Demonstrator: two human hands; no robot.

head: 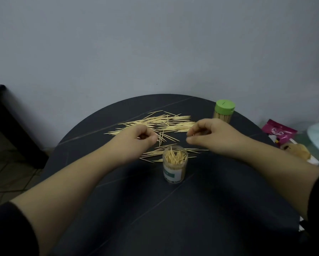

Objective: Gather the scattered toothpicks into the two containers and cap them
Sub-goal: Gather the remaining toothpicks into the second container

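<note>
Many toothpicks [164, 122] are spread near the far edge of the tabletop [173, 218]. An open container [175, 169], filled with sticks, is stood in the middle. A green-capped container [224, 111] is kept by the far right edge. The left hand [138, 135] and right hand [210, 133] are held over the sticks with fingers curled narrow. What is held cannot be told.
</note>
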